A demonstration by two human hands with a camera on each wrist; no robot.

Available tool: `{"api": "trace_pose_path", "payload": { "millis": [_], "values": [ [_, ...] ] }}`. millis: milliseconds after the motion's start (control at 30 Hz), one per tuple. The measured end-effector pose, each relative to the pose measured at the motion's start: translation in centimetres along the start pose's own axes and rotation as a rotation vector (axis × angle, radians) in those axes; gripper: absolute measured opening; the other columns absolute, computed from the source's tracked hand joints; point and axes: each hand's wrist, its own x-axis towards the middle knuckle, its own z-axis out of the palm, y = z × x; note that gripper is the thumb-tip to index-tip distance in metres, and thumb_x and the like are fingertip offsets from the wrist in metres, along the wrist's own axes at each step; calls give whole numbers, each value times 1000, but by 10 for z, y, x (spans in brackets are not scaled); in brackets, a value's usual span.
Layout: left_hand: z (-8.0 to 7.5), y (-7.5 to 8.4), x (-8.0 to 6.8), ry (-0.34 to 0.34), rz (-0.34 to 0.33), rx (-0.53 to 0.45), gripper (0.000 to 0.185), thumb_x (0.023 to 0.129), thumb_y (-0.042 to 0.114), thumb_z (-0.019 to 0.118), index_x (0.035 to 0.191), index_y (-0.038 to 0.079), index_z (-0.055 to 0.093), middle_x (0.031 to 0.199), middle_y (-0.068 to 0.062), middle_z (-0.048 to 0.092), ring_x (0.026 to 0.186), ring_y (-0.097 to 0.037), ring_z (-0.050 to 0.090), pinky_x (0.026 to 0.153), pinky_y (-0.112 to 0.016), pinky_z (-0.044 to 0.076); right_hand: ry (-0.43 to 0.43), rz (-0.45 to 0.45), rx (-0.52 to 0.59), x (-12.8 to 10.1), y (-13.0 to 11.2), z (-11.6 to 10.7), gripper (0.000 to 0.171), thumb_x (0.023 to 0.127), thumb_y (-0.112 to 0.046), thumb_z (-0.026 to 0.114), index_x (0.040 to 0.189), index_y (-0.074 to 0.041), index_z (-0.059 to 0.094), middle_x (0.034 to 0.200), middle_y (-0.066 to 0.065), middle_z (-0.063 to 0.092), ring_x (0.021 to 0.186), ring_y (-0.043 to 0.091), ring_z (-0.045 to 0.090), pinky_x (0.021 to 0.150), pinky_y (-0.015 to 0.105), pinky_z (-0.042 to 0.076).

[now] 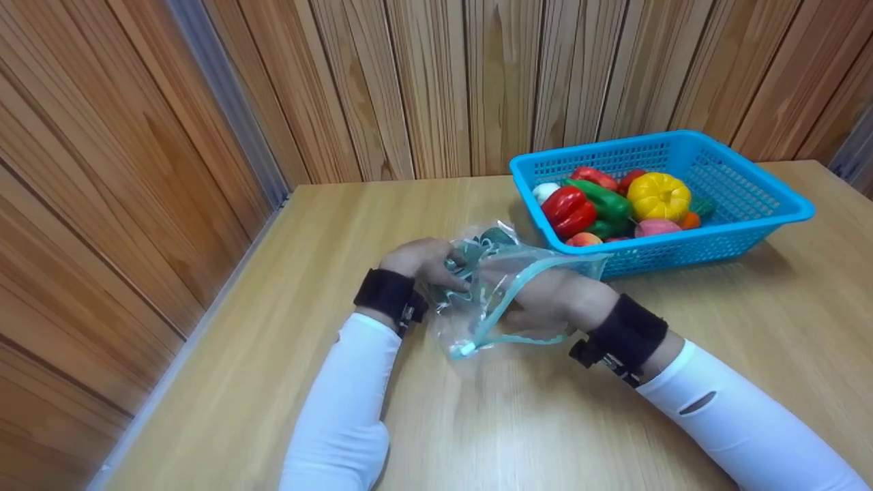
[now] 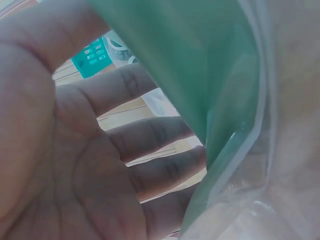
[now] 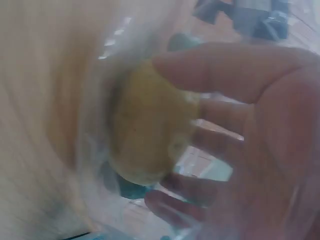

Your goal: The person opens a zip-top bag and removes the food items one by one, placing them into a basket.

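A clear zip bag [image 1: 447, 331] with a pale teal zip edge and dark green printed patches lies in front of me on the table. At its left side my left hand [image 1: 428, 262] grips the bag; in the left wrist view the thumb and fingers [image 2: 150, 137] reach round a green part of the plastic [image 2: 185, 65]. My right hand [image 1: 556, 296] goes through the bag's mouth. Inside, as the right wrist view shows, its thumb and fingers hold a yellowish-brown potato [image 3: 150, 125]. In the head view the potato is hidden by the hand and plastic.
A blue plastic basket [image 1: 743, 225] stands at the back right, touching or very near the bag. In it are a red bell pepper [image 1: 568, 212], a green pepper [image 1: 603, 201], a yellow pumpkin [image 1: 659, 196] and several other vegetables and fruits. Wood-panelled walls [image 1: 436, 88] border the table [image 1: 327, 232].
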Motion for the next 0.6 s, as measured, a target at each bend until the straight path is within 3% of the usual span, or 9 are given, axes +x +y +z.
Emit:
{"api": "trace_pose_path", "payload": {
  "millis": [167, 267, 400, 600],
  "values": [
    [0, 0, 0, -1, -2, -13, 61, 83, 46, 78, 134, 16, 62, 114, -3, 66, 99, -22, 62, 82, -35, 54, -28, 21, -96, -3, 0, 8, 77, 74, -47, 86, 141, -28, 54, 134, -4, 60, 115, 20, 52, 81, 35, 51],
    [-1, 1, 0, -7, -11, -14, 65, 82, 46, 79, 137, 18, 60, 117, -3, 65, 101, -21, 62, 83, -35, 54, -69, -52, -194, -4, 1, 11, 73, 75, -48, 84, 137, -20, 59, 128, 3, 65, 110, 24, 54, 82, 37, 49],
    [0, 0, -1, -6, -13, -15, 65, 82, 44, 79, 139, 19, 59, 123, -5, 64, 107, -23, 60, 89, -38, 53, -30, -109, -237, -4, 2, 14, 71, 75, -48, 84, 135, -17, 61, 124, 4, 68, 109, 24, 56, 84, 38, 47],
    [2, 1, -1, 2, -2, -16, 65, 82, 43, 80, 139, 19, 59, 123, -5, 64, 106, -22, 61, 88, -37, 53, -32, -38, -92, -4, 3, 12, 73, 74, -50, 84, 135, -19, 60, 125, 1, 67, 110, 22, 54, 83, 37, 47]
  ]
}}
